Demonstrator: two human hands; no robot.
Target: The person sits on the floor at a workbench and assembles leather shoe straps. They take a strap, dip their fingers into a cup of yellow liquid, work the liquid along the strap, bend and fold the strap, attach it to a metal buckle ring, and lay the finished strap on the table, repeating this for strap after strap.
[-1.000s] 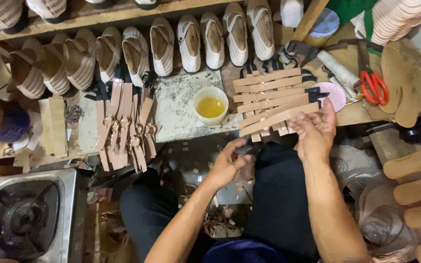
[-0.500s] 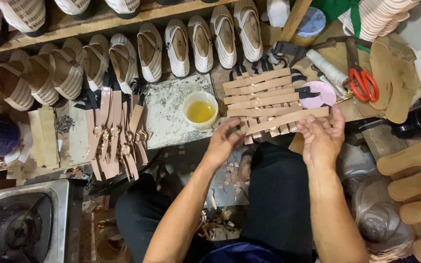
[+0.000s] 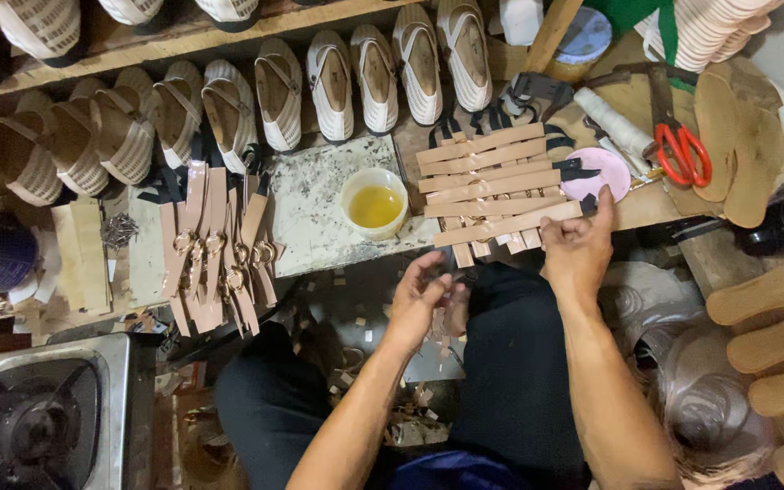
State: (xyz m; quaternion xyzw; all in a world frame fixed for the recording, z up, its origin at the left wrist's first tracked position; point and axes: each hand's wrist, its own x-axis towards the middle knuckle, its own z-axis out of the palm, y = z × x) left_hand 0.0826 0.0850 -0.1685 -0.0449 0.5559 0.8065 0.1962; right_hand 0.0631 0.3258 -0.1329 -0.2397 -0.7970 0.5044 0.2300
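L hand [image 3: 421, 299] dropped off bench edge; R hand [image 3: 578, 247] on strips [image 3: 492, 186].

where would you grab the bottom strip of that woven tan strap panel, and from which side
Take the lowest strip at its right end, coming from the near right side. That end lies at the panel's edge, where the right hand already pinches it. Its middle is interlaced with the crossing strips, so it offers no free grip there. The left hand hangs below, touching nothing.
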